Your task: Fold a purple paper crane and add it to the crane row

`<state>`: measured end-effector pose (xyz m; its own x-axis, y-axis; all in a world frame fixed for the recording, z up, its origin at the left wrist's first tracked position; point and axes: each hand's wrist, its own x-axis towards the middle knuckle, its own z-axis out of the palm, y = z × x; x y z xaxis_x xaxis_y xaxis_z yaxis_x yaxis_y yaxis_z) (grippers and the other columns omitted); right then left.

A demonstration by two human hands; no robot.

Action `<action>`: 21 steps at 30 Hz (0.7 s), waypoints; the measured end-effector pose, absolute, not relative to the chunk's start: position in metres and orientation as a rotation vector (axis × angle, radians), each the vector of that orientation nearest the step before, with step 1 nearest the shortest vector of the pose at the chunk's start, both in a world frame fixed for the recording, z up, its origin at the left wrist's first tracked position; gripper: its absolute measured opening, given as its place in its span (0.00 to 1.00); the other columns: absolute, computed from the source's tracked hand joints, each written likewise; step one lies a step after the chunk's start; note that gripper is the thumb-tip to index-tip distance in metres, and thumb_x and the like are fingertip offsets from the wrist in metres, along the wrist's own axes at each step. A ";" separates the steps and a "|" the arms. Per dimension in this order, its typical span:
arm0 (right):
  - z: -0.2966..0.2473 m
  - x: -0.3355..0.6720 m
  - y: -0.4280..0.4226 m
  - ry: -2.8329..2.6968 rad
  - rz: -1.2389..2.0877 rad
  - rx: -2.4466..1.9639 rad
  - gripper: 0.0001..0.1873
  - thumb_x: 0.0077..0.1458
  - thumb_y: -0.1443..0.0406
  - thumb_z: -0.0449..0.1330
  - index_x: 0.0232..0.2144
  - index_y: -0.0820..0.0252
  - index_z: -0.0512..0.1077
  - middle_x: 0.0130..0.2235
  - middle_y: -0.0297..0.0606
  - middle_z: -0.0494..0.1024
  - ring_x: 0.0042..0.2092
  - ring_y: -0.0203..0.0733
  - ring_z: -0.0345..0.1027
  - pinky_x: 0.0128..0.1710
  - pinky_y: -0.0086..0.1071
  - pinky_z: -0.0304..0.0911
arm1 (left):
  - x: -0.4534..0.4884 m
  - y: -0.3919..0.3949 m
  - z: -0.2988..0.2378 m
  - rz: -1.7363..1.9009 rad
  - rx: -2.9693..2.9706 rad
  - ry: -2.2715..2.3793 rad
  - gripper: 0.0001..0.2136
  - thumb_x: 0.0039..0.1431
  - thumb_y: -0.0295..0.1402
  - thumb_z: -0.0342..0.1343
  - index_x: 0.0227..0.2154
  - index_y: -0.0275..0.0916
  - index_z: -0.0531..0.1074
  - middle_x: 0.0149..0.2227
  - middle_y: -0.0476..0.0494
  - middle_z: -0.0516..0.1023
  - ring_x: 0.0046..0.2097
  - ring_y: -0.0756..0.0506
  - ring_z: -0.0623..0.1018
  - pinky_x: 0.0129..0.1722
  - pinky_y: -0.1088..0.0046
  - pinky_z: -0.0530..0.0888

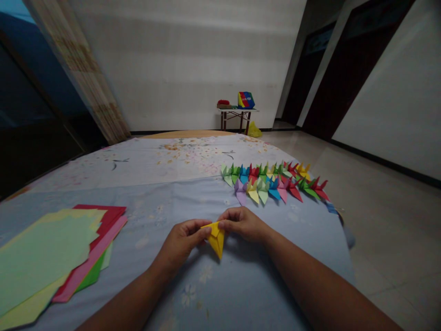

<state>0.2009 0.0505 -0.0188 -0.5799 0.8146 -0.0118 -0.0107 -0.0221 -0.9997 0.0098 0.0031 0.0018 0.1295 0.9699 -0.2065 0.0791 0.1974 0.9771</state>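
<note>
Blue floral cloth [161, 207] over the table [186, 134], origami sheets [44, 262] at left, paper cranes [272, 184] in rows far right; near centre, a folded yellow paper piece [216, 239] held between fingers [200, 229] of left hand [181, 243] and right hand [243, 224].

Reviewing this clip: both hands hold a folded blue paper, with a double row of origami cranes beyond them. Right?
No: in the head view the folded paper is yellow, not blue. The left hand and right hand do hold it, with the double row of origami cranes beyond them.

Dim, soft indoor light; wide-angle distortion bows the frame's edges.
</note>
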 end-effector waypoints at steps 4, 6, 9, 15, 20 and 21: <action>-0.020 0.201 0.051 -1.633 1.655 -0.832 0.21 0.44 0.52 0.64 0.28 0.66 0.73 0.23 0.33 0.73 0.25 0.30 0.63 0.27 0.26 0.57 | 0.009 0.004 0.000 0.922 1.155 1.239 0.15 0.45 0.40 0.63 0.35 0.36 0.78 0.32 0.42 0.81 0.31 0.47 0.76 0.32 0.75 0.69; -0.019 0.201 0.051 -1.622 1.649 -0.831 0.21 0.43 0.51 0.64 0.27 0.66 0.73 0.23 0.33 0.72 0.25 0.31 0.63 0.27 0.26 0.57 | 0.010 0.004 0.000 0.929 1.143 1.227 0.15 0.45 0.40 0.62 0.34 0.36 0.78 0.32 0.41 0.81 0.31 0.47 0.76 0.32 0.74 0.69; -0.017 0.199 0.050 -1.598 1.640 -0.817 0.21 0.42 0.51 0.65 0.26 0.66 0.72 0.23 0.34 0.72 0.25 0.31 0.63 0.27 0.27 0.58 | 0.011 0.004 0.003 0.954 1.167 1.226 0.14 0.45 0.40 0.63 0.32 0.36 0.79 0.30 0.41 0.80 0.30 0.48 0.75 0.32 0.74 0.69; -0.017 0.196 0.050 -1.620 1.595 -0.817 0.21 0.43 0.51 0.64 0.26 0.65 0.71 0.24 0.33 0.72 0.25 0.31 0.62 0.27 0.26 0.57 | 0.013 0.004 0.007 1.014 1.213 1.268 0.12 0.43 0.39 0.63 0.29 0.36 0.79 0.28 0.43 0.80 0.29 0.46 0.75 0.32 0.71 0.70; -0.017 0.191 0.047 -1.649 1.567 -0.871 0.21 0.43 0.51 0.64 0.28 0.65 0.71 0.25 0.34 0.72 0.26 0.31 0.63 0.28 0.27 0.57 | 0.017 0.003 0.008 1.017 1.209 1.266 0.11 0.43 0.38 0.63 0.27 0.36 0.78 0.27 0.46 0.79 0.30 0.47 0.75 0.33 0.72 0.70; -0.016 0.189 0.046 -1.651 1.551 -0.885 0.21 0.43 0.51 0.64 0.27 0.65 0.71 0.25 0.34 0.72 0.26 0.32 0.62 0.27 0.27 0.57 | 0.018 0.002 0.008 1.023 1.216 1.264 0.10 0.43 0.39 0.63 0.27 0.36 0.77 0.26 0.46 0.79 0.29 0.47 0.75 0.33 0.73 0.70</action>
<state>0.1893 0.0460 -0.0162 -0.5255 0.8501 0.0341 0.0187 0.0517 -0.9985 0.0178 0.0023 0.0082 0.0744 0.9897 -0.1220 0.0864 0.1155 0.9895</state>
